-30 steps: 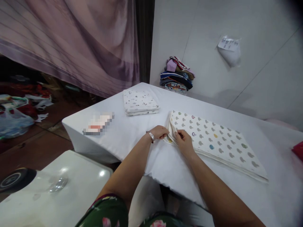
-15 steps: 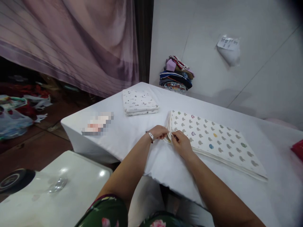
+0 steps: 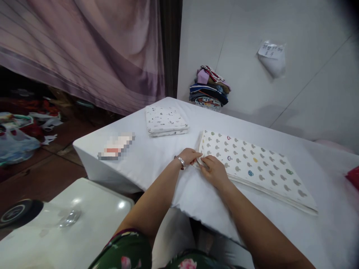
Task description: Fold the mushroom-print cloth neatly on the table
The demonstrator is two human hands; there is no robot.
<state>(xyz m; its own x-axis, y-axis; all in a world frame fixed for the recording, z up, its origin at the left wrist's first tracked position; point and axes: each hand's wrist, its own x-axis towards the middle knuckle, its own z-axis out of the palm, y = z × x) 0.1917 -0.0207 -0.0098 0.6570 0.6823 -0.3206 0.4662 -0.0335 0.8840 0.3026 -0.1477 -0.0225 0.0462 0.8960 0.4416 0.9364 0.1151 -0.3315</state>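
Likely a home laundry-folding corner: white-covered table (image 3: 157,160), stacked clothes (image 3: 209,89), curtain (image 3: 92,48).

A pixelated patch (image 3: 116,145) on the white table (image 3: 157,164) blots out whatever lies there, and the writing on the paper note (image 3: 270,50) on the wall is too small to read. The fingertips of the left hand (image 3: 190,156) and the right hand (image 3: 214,172) are tucked out of sight at the near corner of the patterned folded cloth (image 3: 252,164), so whether they pinch its layers cannot be told. A red thing (image 3: 353,177) is cut off by the right edge, a round black object (image 3: 19,213) by the left.
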